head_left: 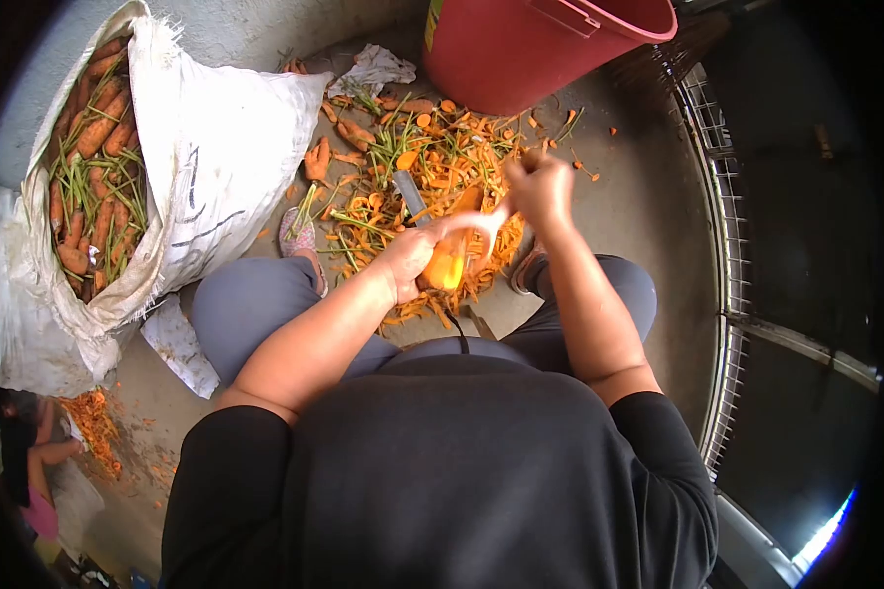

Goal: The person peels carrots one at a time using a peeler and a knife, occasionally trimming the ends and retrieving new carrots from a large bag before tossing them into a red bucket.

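Observation:
In the middle of the head view, my left hand [409, 259] is closed round a partly peeled carrot [446, 269] whose bright orange side faces up. My right hand [542, 187] grips a pale Y-shaped peeler [489, 222], blurred by motion, its forked head over the carrot. Just beyond my left hand shows a grey knife blade [410, 193]; its handle is hidden. Below both hands spreads a heap of carrot peelings [442, 162] mixed with green stems and cut carrot ends.
A white woven sack [228, 147] of unpeeled carrots [98, 201] leans at the left. A red bucket [521, 49] stands beyond the peelings. Metal grating [725, 216] runs along the right. Another person [39, 452] sits at lower left beside more peelings [93, 422].

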### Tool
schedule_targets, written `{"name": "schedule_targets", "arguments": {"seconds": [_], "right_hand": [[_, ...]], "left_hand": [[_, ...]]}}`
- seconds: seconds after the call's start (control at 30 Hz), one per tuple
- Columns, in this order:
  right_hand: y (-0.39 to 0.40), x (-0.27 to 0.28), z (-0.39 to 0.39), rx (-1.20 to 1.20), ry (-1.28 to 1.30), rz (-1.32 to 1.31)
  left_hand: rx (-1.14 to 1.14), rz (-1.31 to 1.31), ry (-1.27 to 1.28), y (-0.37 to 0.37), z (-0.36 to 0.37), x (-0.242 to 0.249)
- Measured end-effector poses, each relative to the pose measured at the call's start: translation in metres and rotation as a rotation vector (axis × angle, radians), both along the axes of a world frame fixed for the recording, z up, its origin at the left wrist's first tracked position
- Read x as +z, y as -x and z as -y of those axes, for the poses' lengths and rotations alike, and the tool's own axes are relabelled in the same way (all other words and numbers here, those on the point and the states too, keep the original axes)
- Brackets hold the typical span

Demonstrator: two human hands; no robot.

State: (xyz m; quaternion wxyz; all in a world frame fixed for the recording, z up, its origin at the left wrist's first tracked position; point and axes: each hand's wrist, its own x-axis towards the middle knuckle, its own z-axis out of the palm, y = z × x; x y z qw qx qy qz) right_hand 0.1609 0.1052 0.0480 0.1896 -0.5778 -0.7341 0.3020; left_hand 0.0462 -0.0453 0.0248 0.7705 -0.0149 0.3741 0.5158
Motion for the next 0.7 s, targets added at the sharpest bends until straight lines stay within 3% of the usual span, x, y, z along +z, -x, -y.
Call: {"name": "schedule_targets", "arguments": {"seconds": [0.07, 0.17, 0.2, 0.27, 0.37, 0.4, 0.47, 0.53, 0.6, 0.67, 0.7], "right_hand": [[-0.013, 0.007, -0.030, -0.151, -0.063, 0.016], [-0.015, 0.018, -0.019, -0.055, -0.014, -0.124], [-0.010, 0.019, 0.000, 0.055, -0.037, -0.141], [0.002, 0.030, 0.034, 0.263, -0.002, -0.064], [0.002, 0.013, 0.008, 0.071, 0.172, -0.013], [-0.008, -0.016, -0.010, 0.006, 0.025, -0.048], [-0.017, -0.005, -0.035, -0.172, -0.068, -0.010], [-0.018, 0.005, -0.034, -0.162, -0.015, -0.055], [-0.016, 0.012, -0.017, -0.046, 0.020, -0.085], [-0.005, 0.021, 0.017, 0.185, 0.012, -0.035], [-0.005, 0.013, 0.011, 0.122, 0.064, -0.027]], "left_hand": [[-0.021, 0.027, 0.081, -0.001, 0.000, -0.005], [-0.045, 0.063, 0.048, 0.000, 0.000, -0.001], [0.006, 0.100, -0.054, -0.002, -0.003, 0.007], [0.020, 0.300, 0.021, -0.002, -0.004, -0.006], [-0.053, 0.166, -0.028, 0.004, -0.003, -0.013], [-0.010, 0.143, -0.024, 0.002, -0.005, -0.018], [-0.053, 0.137, -0.022, 0.001, 0.001, -0.014], [-0.075, 0.143, 0.001, 0.005, 0.001, -0.012], [-0.070, 0.176, 0.059, 0.005, 0.001, -0.011], [-0.066, 0.154, -0.077, 0.007, 0.003, -0.012], [-0.086, 0.150, -0.078, 0.008, 0.001, -0.015]]}}
